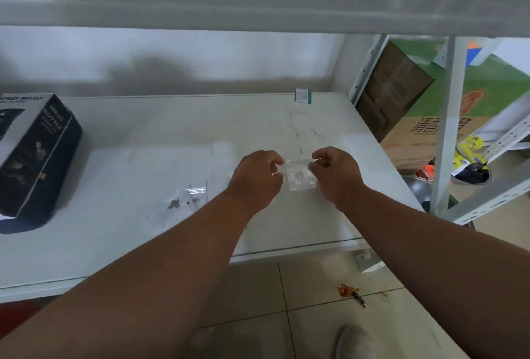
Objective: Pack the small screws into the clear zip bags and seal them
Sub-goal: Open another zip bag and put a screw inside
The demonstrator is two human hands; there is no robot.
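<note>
At mid-frame, the clear zip bag (299, 176) is too pale against the white surface (143, 140) to show whether any screws lie inside or whether its top strip is pressed closed, and the fingertips of the left hand (256, 176) and the right hand (335, 172) cover its upper corners. Left of centre, the small screws (174, 203) and more bags (195, 195) blur together, uncountable. The dark box (34, 152) is cut by the left edge.
</note>
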